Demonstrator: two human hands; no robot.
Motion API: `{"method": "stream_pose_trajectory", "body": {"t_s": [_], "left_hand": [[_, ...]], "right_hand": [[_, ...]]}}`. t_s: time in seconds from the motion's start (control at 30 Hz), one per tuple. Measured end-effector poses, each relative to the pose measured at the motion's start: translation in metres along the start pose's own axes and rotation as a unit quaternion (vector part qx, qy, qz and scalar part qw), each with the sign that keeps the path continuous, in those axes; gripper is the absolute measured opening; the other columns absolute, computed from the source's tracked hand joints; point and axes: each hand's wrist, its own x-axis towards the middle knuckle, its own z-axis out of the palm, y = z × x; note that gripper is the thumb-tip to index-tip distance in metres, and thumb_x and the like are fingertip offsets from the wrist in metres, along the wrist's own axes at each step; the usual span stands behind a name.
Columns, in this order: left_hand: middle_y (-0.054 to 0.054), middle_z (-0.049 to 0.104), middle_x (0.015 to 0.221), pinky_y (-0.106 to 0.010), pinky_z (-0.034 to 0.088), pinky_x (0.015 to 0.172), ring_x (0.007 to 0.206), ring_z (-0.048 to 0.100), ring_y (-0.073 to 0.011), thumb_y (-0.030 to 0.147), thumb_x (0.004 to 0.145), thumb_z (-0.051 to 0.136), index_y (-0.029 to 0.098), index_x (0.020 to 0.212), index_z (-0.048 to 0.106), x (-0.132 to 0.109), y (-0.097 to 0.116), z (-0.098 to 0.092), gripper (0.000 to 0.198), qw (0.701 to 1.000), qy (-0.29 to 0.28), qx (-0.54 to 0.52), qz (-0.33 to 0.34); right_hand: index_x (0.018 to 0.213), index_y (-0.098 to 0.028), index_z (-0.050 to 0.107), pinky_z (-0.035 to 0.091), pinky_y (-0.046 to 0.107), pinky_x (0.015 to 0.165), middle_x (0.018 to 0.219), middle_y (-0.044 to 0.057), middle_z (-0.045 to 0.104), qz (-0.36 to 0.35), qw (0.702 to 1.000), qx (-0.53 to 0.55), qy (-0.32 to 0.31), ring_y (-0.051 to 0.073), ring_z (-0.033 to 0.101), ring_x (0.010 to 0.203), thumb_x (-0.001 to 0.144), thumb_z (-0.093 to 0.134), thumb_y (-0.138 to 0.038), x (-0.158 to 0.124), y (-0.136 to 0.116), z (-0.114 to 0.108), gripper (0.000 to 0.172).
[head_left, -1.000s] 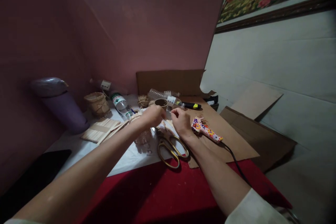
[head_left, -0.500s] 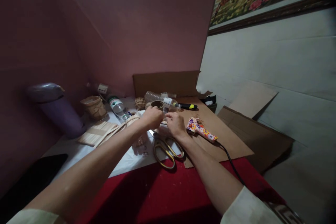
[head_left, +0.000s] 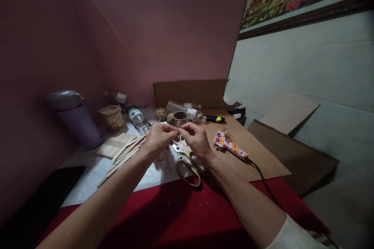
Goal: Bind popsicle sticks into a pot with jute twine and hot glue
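Note:
My left hand (head_left: 160, 139) and my right hand (head_left: 196, 139) meet at the fingertips above the middle of the table. Both are pinched closed; whatever lies between the fingers is too small and hidden to make out. Just beyond them stands a round brown cup (head_left: 180, 117) with a dark inside. Below the hands lies a pair of scissors (head_left: 189, 170) with gold-coloured handles, its blades partly under my fingers. Loose wooden craft sticks (head_left: 126, 158) fan out left of my left hand, beside a banded bundle of sticks (head_left: 112, 144). A flower-patterned glue gun (head_left: 232, 147) rests to the right.
Behind the hands are a twine ball (head_left: 161, 114), clear plastic bottles (head_left: 175, 106) and a black-and-yellow tool handle (head_left: 215, 119). A wrapped pot (head_left: 113, 118) and a purple tumbler (head_left: 78, 124) stand at left. Cardboard (head_left: 258, 165) covers the right side; the glue gun's cord crosses it.
My left hand has drawn back and left, now with its fingertips against those of my right hand. More of the cup, scissor blades and craft sticks shows. The view has shifted slightly left.

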Motion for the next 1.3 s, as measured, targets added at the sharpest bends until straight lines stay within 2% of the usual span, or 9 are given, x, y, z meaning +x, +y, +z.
{"method": "stream_pose_trajectory", "body": {"t_s": [0.1,0.2,0.37,0.53,0.67,0.77,0.9,1.13,1.3], "left_hand": [[-0.004,0.060,0.045,-0.017,0.028,0.029,0.033,0.041,-0.0076,0.021,0.060,0.071,0.015,0.048,0.066,-0.010,-0.002,-0.006,0.014,1.000,0.016,-0.015,-0.017],[-0.002,0.060,0.047,-0.016,0.029,0.030,0.035,0.044,-0.0074,0.024,0.059,0.074,0.015,0.054,0.068,-0.020,-0.003,-0.014,0.013,0.998,0.036,-0.044,-0.014],[-0.001,0.058,0.047,-0.019,0.035,0.033,0.035,0.045,-0.0079,0.030,0.057,0.077,0.014,0.057,0.068,-0.032,-0.011,-0.024,0.018,0.992,0.014,-0.125,-0.012],[-0.002,0.059,0.048,-0.021,0.041,0.035,0.037,0.049,-0.0095,0.031,0.058,0.075,0.013,0.057,0.068,-0.038,-0.022,-0.026,0.019,0.991,0.019,-0.130,-0.001],[-0.002,0.058,0.045,-0.020,0.040,0.036,0.036,0.048,-0.0091,0.029,0.058,0.075,0.013,0.055,0.068,-0.040,-0.026,-0.027,0.018,0.994,0.026,-0.098,0.029],[-0.004,0.062,0.048,-0.021,0.042,0.037,0.039,0.052,-0.0105,0.030,0.058,0.075,0.013,0.056,0.069,-0.042,-0.026,-0.029,0.018,0.996,0.021,-0.082,0.031],[-0.005,0.064,0.050,-0.023,0.045,0.039,0.040,0.054,-0.0125,0.032,0.056,0.077,0.012,0.058,0.070,-0.045,-0.025,-0.030,0.021,0.995,0.006,-0.103,0.014],[-0.003,0.063,0.049,-0.022,0.046,0.040,0.040,0.055,-0.0121,0.025,0.052,0.081,0.012,0.058,0.065,-0.046,-0.025,-0.031,0.022,0.990,-0.013,-0.137,-0.020],[-0.001,0.060,0.046,-0.021,0.041,0.037,0.037,0.053,-0.0119,0.026,0.061,0.073,0.014,0.057,0.061,-0.044,-0.031,-0.027,0.018,0.982,0.003,-0.188,-0.028]], "right_hand": [[0.065,-0.019,0.060,0.036,0.023,0.048,0.055,-0.003,0.053,0.007,1.000,0.006,-0.028,0.011,0.045,0.051,0.074,0.063,-0.032,-0.005,-0.005,0.002,0.016],[0.065,-0.018,0.060,0.036,0.024,0.050,0.056,-0.003,0.054,0.010,0.997,0.013,-0.070,0.011,0.045,0.053,0.074,0.063,-0.032,-0.011,-0.012,0.005,0.017],[0.064,-0.019,0.057,0.033,0.023,0.050,0.058,-0.004,0.051,-0.004,0.993,0.010,-0.115,0.010,0.042,0.054,0.076,0.060,-0.029,-0.020,-0.017,0.012,0.016],[0.065,-0.019,0.058,0.038,0.025,0.052,0.061,-0.001,0.055,-0.034,0.993,-0.057,-0.102,0.012,0.047,0.057,0.079,0.060,-0.032,-0.024,-0.013,0.016,0.020],[0.068,-0.019,0.060,0.042,0.025,0.054,0.064,0.000,0.059,-0.047,0.992,-0.073,-0.091,0.013,0.051,0.060,0.079,0.061,-0.028,-0.027,-0.013,0.017,0.014],[0.072,-0.019,0.062,0.043,0.025,0.056,0.067,0.000,0.061,-0.051,0.991,-0.058,-0.108,0.013,0.053,0.061,0.078,0.062,-0.025,-0.028,-0.014,0.016,0.009],[0.073,-0.018,0.061,0.044,0.026,0.057,0.067,0.000,0.060,-0.034,0.990,-0.002,-0.139,0.012,0.053,0.059,0.077,0.063,-0.024,-0.026,-0.017,0.014,0.008],[0.072,-0.018,0.056,0.037,0.021,0.046,0.059,-0.004,0.053,0.015,0.986,0.017,-0.166,0.008,0.046,0.050,0.077,0.062,-0.026,-0.026,-0.017,0.016,0.012],[0.070,-0.018,0.055,0.041,0.022,0.046,0.058,-0.005,0.056,0.059,0.986,0.085,-0.132,0.009,0.051,0.049,0.076,0.067,-0.030,-0.028,-0.014,0.021,0.018]]}}
